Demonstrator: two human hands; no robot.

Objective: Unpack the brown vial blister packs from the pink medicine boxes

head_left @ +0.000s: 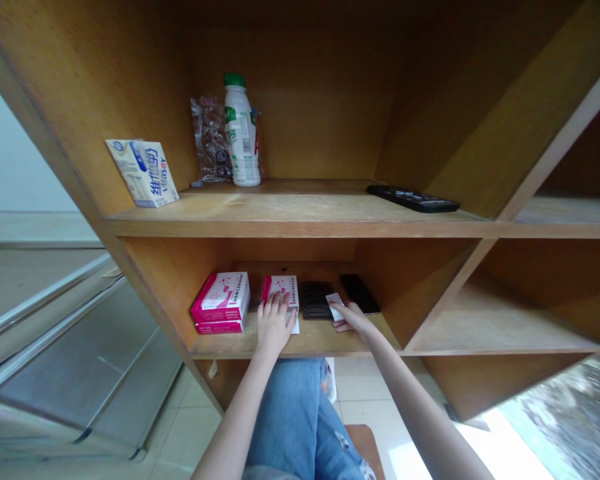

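Observation:
My left hand (273, 323) lies flat with fingers spread on a pink and white box (281, 289) on the lower shelf (310, 343) of a wooden cabinet. My right hand (353, 319) is curled round a small white slip of paper (334, 304), just in front of a dark ridged object (315, 299) and a black phone-like slab (359, 293). A stack of two more pink boxes (221, 303) stands to the left of my left hand.
The upper shelf (300, 217) carries a blue and white carton (144, 172), a white bottle with green cap (241, 132), a clear plastic bag (210, 141) and a black remote (413, 198). Open compartments lie to the right. My jeans-clad knees (300, 413) are below.

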